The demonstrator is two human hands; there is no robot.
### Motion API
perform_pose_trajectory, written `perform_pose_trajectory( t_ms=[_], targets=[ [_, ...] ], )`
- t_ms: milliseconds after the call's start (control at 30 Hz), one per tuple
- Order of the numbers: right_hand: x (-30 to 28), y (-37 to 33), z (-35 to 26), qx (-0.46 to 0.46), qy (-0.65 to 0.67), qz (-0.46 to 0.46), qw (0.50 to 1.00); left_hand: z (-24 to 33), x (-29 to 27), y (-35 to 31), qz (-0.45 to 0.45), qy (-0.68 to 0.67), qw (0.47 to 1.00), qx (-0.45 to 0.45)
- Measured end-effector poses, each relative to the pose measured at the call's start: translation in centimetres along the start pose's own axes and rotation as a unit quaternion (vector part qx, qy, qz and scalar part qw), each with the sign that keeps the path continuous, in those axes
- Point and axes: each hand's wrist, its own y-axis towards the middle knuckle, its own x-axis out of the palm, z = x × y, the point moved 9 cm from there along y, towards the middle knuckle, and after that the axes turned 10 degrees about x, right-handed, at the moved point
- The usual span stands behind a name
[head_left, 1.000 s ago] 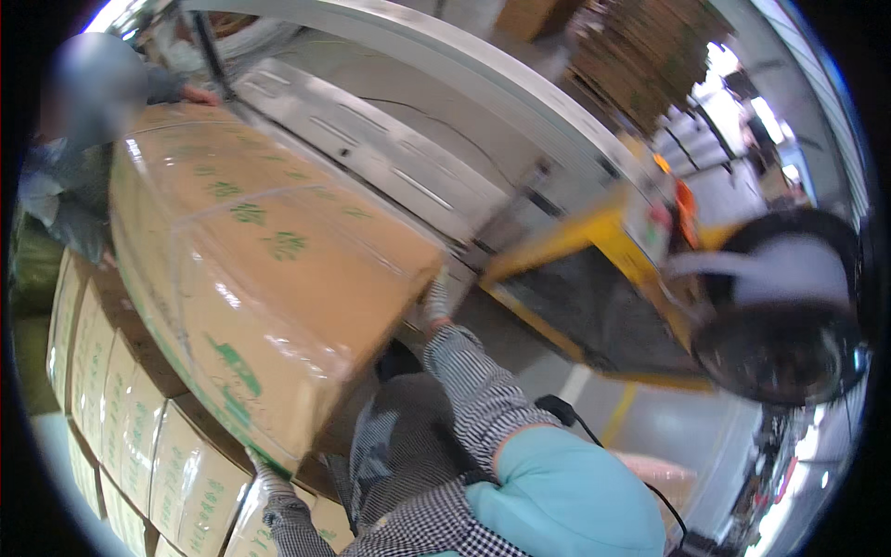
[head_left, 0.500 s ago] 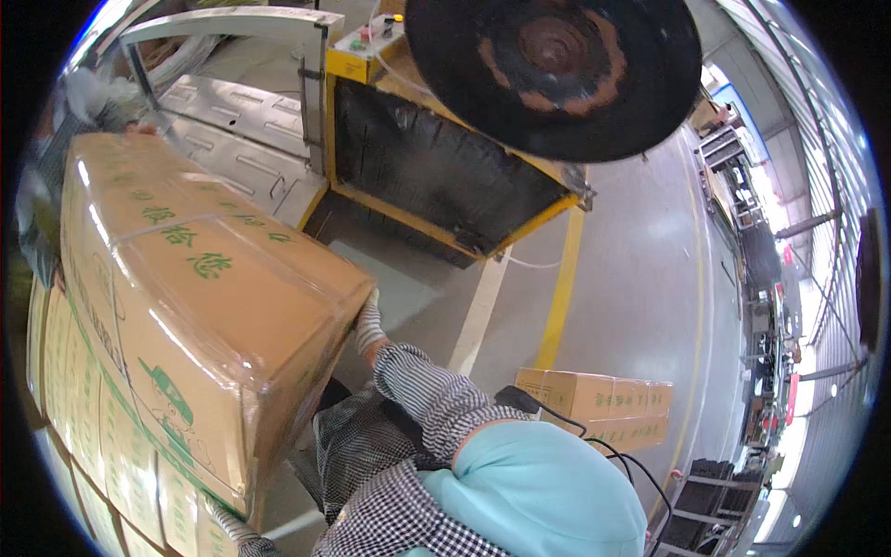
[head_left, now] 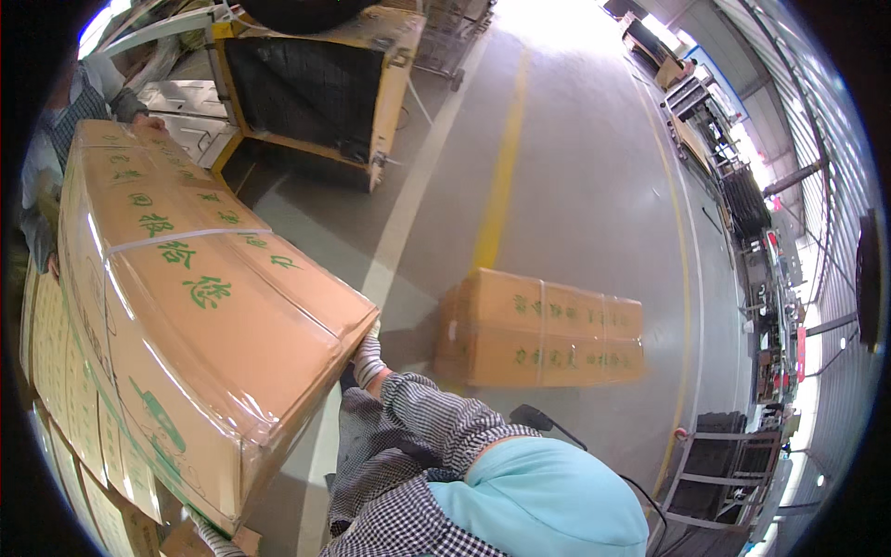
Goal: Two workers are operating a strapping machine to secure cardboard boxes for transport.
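A large, long cardboard carton [head_left: 200, 297] with green print, clear wrap and white straps fills the left side. My right hand [head_left: 369, 353], in a striped glove, grips its right edge, the fingers partly hidden by the carton. My left hand [head_left: 212, 538], gloved alike, holds the near bottom corner, fingers mostly hidden beneath. At the far left end another person's hand [head_left: 147, 123] rests on the carton's top edge, and that person's other hand is lower on its side.
Stacked cartons [head_left: 70, 390] stand beneath and left of the carton. A yellow-framed machine [head_left: 302, 97] with a dark panel is ahead. Another wrapped carton [head_left: 557, 330] lies on the floor to the right. Metal racks [head_left: 733, 473] stand at right, beyond floor lines.
My view has swung right, so the machine and its black disc sit further up and left. The carton appears shifted slightly against the stack, still held at both ends.
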Motion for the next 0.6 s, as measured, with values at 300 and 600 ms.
perform_pose_trajectory(
  t_ms=[300,600],
  targets=[
    [-3.3,2.6,-6.4,-0.061,-0.043,-0.076,0.994,-4.9,7.0,-3.2,-0.125,0.113,0.983,-0.08],
    [6.3,-25.6,-33.8,-0.06,-0.498,0.003,0.865,-24.7,16.9,-13.7,-0.355,0.24,0.88,-0.207]
  ],
)
